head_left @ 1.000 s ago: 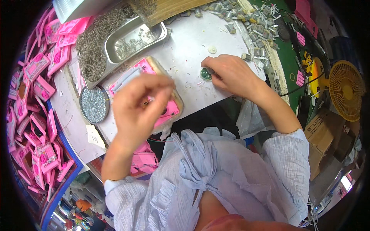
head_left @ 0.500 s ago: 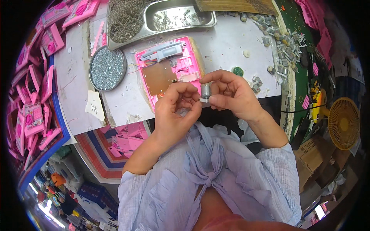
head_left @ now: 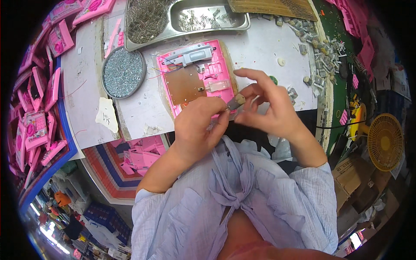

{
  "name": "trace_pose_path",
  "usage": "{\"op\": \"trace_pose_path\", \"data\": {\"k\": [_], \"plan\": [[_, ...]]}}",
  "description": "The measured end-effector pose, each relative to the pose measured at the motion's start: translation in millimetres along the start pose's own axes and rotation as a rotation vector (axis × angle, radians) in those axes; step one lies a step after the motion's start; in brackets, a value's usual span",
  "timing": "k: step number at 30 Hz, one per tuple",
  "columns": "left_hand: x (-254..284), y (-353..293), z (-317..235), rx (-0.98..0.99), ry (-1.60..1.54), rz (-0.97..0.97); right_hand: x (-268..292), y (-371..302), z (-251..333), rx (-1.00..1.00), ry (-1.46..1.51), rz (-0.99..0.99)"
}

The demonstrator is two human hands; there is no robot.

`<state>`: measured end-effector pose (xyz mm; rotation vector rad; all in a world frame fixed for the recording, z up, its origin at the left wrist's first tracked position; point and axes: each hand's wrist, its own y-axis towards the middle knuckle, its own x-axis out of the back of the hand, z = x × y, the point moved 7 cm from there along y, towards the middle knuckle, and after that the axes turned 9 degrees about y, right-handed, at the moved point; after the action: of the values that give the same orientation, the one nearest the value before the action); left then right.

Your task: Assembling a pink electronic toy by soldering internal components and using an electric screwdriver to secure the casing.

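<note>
My left hand [head_left: 197, 123] is closed, its thumb and forefinger pinching one end of a small silvery motor [head_left: 234, 103]. The motor lies tilted, its tan far end pointing to my right hand [head_left: 273, 108]. That hand is open, thumb and forefinger spread apart; its bent middle fingers are close to the motor, and I cannot tell if they touch it. Just beyond my hands sits a pink plastic housing [head_left: 223, 65] on a padded base. It carries a brown circuit board [head_left: 182, 86], a grey-white part [head_left: 197, 55] with thin wires, and a clear piece [head_left: 218, 86].
A round dish of small screws [head_left: 123, 73] stands left of the housing. Behind is a metal tray [head_left: 208, 31] with springs. Several motors [head_left: 323, 65] lie piled at the right. Pink housings [head_left: 37, 128] fill the left side; a yellow fan [head_left: 385, 142] stands far right.
The motor has turned from upright to tilted. My right thumb and forefinger have come off it and spread, while my left fingers now pinch its end. The view has shifted slightly.
</note>
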<state>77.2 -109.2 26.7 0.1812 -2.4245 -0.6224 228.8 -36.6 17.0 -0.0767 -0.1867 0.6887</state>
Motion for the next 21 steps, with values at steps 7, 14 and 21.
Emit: {"op": "trace_pose_path", "data": {"k": [7,14,21], "plan": [[4.4,-0.2,10.2,0.075,-0.197,0.021,-6.4,-2.7,20.3,0.410,-0.182,0.093],[2.9,-1.5,10.6,0.058,-0.120,0.068,-11.9,-7.6,24.9,0.597,-0.273,0.056],[1.2,-3.0,18.1,0.043,-0.090,-0.015,-10.0,-10.4,21.3,0.607,-0.300,0.003]]}}
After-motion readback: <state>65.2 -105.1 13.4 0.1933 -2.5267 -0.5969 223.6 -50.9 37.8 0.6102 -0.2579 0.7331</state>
